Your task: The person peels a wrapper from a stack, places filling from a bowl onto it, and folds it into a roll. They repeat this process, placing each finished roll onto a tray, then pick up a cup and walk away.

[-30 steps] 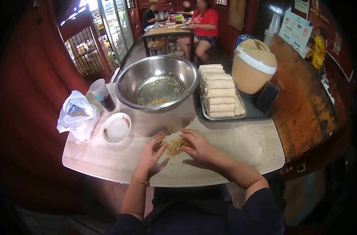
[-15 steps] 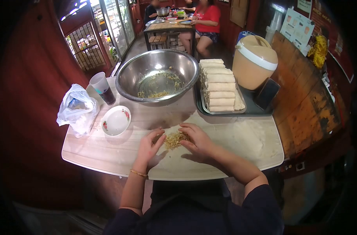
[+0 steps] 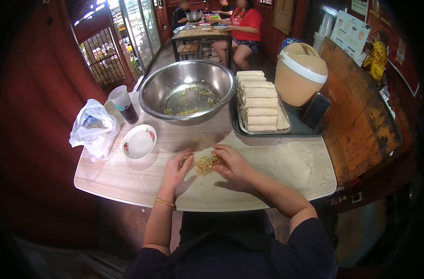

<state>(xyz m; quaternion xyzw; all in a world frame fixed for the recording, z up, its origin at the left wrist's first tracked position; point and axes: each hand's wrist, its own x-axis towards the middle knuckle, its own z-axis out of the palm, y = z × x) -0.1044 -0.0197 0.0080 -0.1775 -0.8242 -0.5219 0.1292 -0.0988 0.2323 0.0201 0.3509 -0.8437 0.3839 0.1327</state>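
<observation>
Right hand: fingers curved, thumb held apart, cupping the right side of the shredded sprout filling. Left hand: loosely curled, thumb spread from fingers, just beside the filling's left side; contact there can't be told. Filling sits heaped between both hands on the table; any wrapper edges beneath are hard to make out.

Likely trouble: uneven pressure could push strands out past the fingertips; loose ends or a sharp bit might tear a thin sheet. Beyond, steel bowl, some strands left inside. To its right, stacked rolls; piled high, a bump might topple the upper ones. Far left, plastic cup, dark drink inside; a knock could spill it.
</observation>
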